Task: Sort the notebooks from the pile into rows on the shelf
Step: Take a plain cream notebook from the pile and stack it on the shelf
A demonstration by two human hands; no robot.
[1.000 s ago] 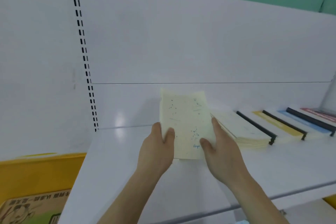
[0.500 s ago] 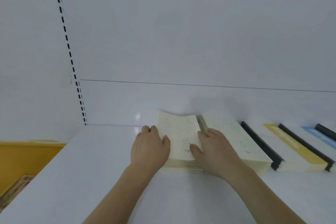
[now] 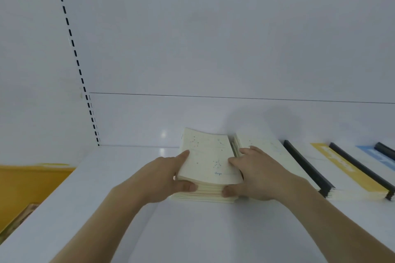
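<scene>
Now both hands are on one stack of cream notebooks [image 3: 205, 195] that lies on the white shelf [image 3: 213, 230]. The left hand [image 3: 159, 179] holds the left edge of the stack, with the forefinger stretched along the top cover and the thumb pressed against the near side. The right hand [image 3: 257, 174] holds the right edge in the same way, fingers over the top and thumb on the near side. The top notebook [image 3: 208, 158] has a pale cover with small blue dots and one blue word near its front edge; its near edge is a little raised from the stack.

Just to the right lies a second cream stack [image 3: 263, 145], partly hidden behind the right hand. Further right I count three more rows with black spines [image 3: 305, 166]: one white, one with a yellow strip [image 3: 342, 164], one with a blue strip [image 3: 376, 155]. That makes five rows in view.

At the left, below the shelf, there is one yellow bin [image 3: 32, 186].
</scene>
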